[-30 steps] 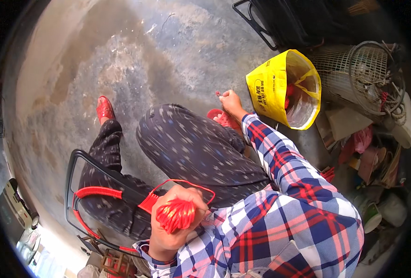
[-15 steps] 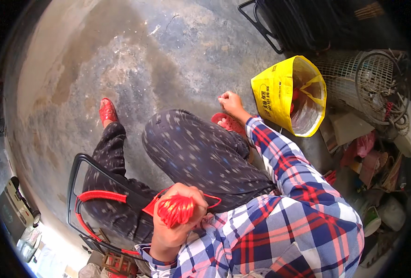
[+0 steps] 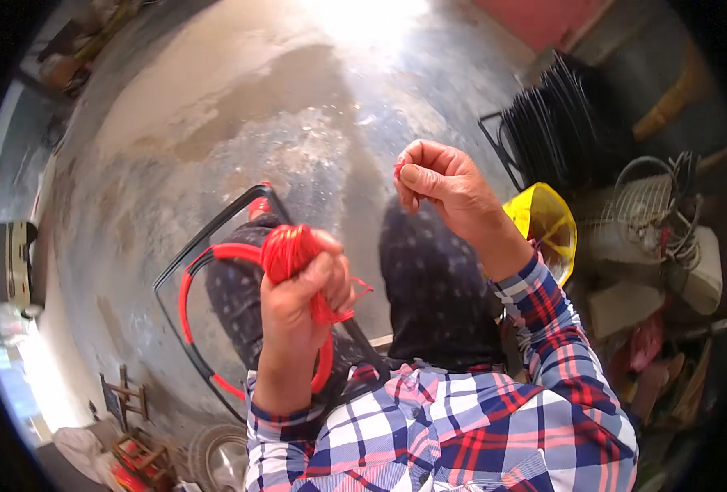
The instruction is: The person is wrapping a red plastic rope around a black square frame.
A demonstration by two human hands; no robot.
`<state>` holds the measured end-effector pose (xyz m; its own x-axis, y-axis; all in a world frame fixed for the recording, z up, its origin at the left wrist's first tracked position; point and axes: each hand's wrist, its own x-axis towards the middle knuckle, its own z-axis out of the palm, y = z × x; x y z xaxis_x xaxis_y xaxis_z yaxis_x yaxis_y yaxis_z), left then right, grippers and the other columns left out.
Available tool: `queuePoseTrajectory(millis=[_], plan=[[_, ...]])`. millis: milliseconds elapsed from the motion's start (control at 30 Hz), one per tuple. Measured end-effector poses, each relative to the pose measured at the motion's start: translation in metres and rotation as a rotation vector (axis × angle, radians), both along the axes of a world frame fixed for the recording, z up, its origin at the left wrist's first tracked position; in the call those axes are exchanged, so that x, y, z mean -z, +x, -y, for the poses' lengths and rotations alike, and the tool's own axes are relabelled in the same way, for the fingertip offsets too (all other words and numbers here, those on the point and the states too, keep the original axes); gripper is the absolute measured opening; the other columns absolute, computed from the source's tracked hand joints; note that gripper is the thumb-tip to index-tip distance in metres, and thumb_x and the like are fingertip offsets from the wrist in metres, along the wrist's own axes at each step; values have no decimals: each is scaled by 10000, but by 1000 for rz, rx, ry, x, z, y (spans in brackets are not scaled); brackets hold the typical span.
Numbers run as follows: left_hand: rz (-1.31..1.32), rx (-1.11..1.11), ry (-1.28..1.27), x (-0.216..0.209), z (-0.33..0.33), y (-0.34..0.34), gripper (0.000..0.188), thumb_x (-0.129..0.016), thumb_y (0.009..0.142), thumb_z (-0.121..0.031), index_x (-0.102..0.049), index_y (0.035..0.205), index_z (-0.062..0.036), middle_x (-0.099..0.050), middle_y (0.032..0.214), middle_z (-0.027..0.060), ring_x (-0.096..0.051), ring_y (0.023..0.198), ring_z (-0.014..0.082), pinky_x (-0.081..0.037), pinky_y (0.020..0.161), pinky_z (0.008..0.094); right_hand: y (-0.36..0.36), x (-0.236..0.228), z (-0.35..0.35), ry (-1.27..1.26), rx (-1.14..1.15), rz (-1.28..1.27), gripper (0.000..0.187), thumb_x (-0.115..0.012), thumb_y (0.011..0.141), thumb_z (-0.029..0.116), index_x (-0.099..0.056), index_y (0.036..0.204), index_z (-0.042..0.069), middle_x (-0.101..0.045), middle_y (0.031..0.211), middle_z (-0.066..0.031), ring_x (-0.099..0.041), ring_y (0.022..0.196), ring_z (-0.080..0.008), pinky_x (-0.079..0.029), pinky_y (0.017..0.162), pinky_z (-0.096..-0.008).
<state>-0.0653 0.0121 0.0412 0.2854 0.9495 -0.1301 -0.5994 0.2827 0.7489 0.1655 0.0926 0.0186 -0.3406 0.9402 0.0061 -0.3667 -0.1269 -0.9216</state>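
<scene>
My left hand (image 3: 299, 299) is closed round a thick bundle of shiny red cord (image 3: 288, 252), with a loose strand trailing to the right of the wrist. My right hand (image 3: 454, 189), raised in front of my right knee, pinches a small red piece (image 3: 399, 169) between thumb and forefinger; it looks like a cord end. Across my left leg leans a black tube frame (image 3: 208, 223). Inside it is a curved part wrapped in red (image 3: 186, 307), which passes behind my left hand. Whether the bundle joins this wrapping is hidden.
A yellow bag (image 3: 526, 209) stands behind my right forearm. Several black frames (image 3: 564, 123) are stacked beyond it, near a white wire basket (image 3: 638, 207) and piled scraps. At lower left are small wooden stools (image 3: 140, 459) and a wheel (image 3: 217, 459).
My right hand has risen from beside the yellow bag and now pinches a red piece in view. My left hand, the bundle and the black frame appear higher; the whole view has shifted.
</scene>
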Motion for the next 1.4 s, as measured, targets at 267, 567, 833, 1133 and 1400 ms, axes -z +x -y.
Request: queuePoseTrajectory(millis=[267, 567, 833, 1133, 1400], plan=[[116, -139, 65, 38, -11, -19, 174, -608, 950, -142, -601, 1088, -37, -389, 627, -18, -383, 533, 110, -339, 506, 284, -57, -24, 1, 157, -257, 191, 202, -694, 934, 243, -650, 938, 45, -607, 729, 11, -555, 650, -71, -448, 614, -222], [-256, -259, 179, 16, -21, -22, 130, -683, 925, -135, -662, 1009, -38, -506, 628, -41, -439, 499, 58, -344, 451, 243, -78, -25, 2, 115, -288, 243, 156, -691, 932, 183, -647, 979, 41, -620, 792, 8, -577, 704, -73, -484, 648, -224], [-248, -223, 118, 31, -35, -14, 97, -685, 921, -119, -629, 928, -40, -466, 579, -28, -404, 460, 89, -355, 451, 273, -57, -13, -6, 75, -277, 199, 139, -695, 906, 136, -656, 985, 29, -630, 801, 0, -582, 696, -81, -481, 639, -232], [-27, -206, 137, 30, -28, -15, 129, -625, 954, -156, -599, 958, -30, -370, 591, -33, -388, 498, 100, -358, 467, 280, -65, -3, -2, -208, -274, -152, 137, -639, 930, 185, -619, 909, 51, -591, 754, -4, -561, 675, -100, -446, 619, -254], [-7, -261, 115, 24, -25, -11, 302, -625, 973, -252, -612, 1101, 21, -377, 590, -37, -397, 504, 85, -359, 455, 252, -68, -10, -3, -89, -251, 19, 177, -630, 949, 218, -618, 904, 48, -597, 741, 0, -552, 649, -77, -443, 617, -245]])
